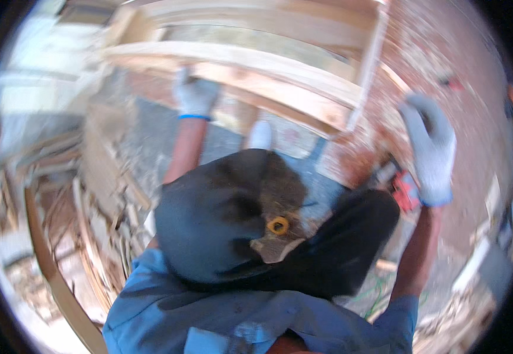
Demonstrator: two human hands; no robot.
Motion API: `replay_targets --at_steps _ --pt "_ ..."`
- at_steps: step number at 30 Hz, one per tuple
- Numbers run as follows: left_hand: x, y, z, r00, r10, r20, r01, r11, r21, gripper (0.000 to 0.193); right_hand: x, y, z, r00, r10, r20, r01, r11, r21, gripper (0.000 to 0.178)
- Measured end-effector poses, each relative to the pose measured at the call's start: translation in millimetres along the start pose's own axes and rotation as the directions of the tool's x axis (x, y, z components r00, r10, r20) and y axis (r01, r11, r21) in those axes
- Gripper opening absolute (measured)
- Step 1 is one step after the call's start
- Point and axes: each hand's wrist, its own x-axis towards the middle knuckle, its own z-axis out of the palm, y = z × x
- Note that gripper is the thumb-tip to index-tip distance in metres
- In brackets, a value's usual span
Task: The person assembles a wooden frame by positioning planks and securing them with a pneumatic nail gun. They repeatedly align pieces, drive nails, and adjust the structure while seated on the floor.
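Remotely, I judge the wooden frame stiff, best held by its near edge; grips of left hand and right hand I cannot tell.

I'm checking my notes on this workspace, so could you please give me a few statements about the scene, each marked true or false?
1. The left hand is at the near side of the wooden frame. True.
2. The right hand is bare. False: it wears a pale glove.
3. A yellow ring shows between the person's legs. True.
4. The red object is beside the left hand. False: it is near the right wrist, partly hidden; the red object is too blurred to identify.
5. The trousers are dark. True.
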Motion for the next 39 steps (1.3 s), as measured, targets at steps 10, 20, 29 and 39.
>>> replay_targets --at_steps 10,20,29,39 --pt "17 8 46 0.988 0.020 -0.150 0.017 0.970 0.243 0.044 67 -41 48 0.952 -0.299 0.056 0.287 0.944 0.162 0.023" --pt "17 24 45 0.973 -0.041 -0.225 0.072 0.989 0.128 0.040 118 8 96 0.658 -0.519 0.546 0.654 0.753 -0.070 0.034" --pt "23 24 33 0.976 -0.064 -0.207 0.079 0.995 0.064 0.039 97 3 91 0.608 -0.613 0.504 0.793 0.486 -0.367 0.031" --pt "46 25 21 0.965 0.023 -0.260 0.009 0.993 0.121 0.042 96 -21 87 0.757 -0.402 0.515 0.612 0.713 -0.343 0.038"
